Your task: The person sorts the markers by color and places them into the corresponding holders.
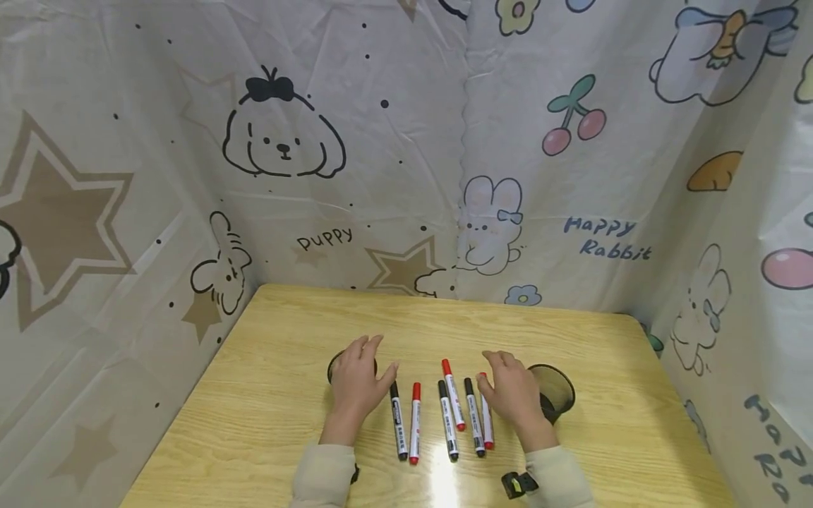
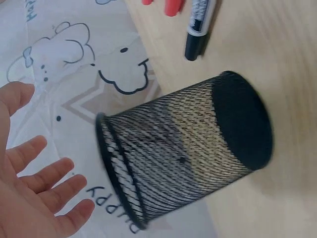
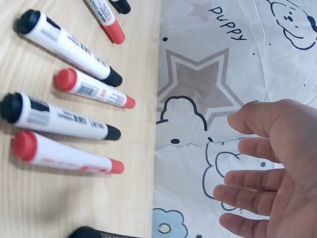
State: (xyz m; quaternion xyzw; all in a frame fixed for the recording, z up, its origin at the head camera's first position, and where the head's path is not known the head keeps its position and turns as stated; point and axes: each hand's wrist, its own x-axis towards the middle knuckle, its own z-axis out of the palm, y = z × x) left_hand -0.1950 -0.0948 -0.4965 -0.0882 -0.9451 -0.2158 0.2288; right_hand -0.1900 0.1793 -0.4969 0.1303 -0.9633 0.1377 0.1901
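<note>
My left hand (image 1: pixel 357 381) hovers over a black mesh pen cup (image 1: pixel 332 367), hiding most of it in the head view. In the left wrist view the cup (image 2: pixel 163 153) shows whole, apart from the spread fingers of that hand (image 2: pixel 34 188). My right hand (image 1: pixel 513 395) is beside a second mesh pen cup (image 1: pixel 557 384), its fingers loosely bent around nothing. Between the hands lie whiteboard markers, including a black one (image 1: pixel 398 423) and a red one (image 1: pixel 416 427) on the left. Near the right hand are another black marker (image 1: pixel 474 420) and a red marker (image 1: pixel 487 423).
More markers, one black (image 1: pixel 448 423) and one red (image 1: pixel 454 396), lie close together in the middle of the wooden table (image 1: pixel 286 317). A printed cloth (image 1: pixel 394 141) hangs behind the table and along both sides.
</note>
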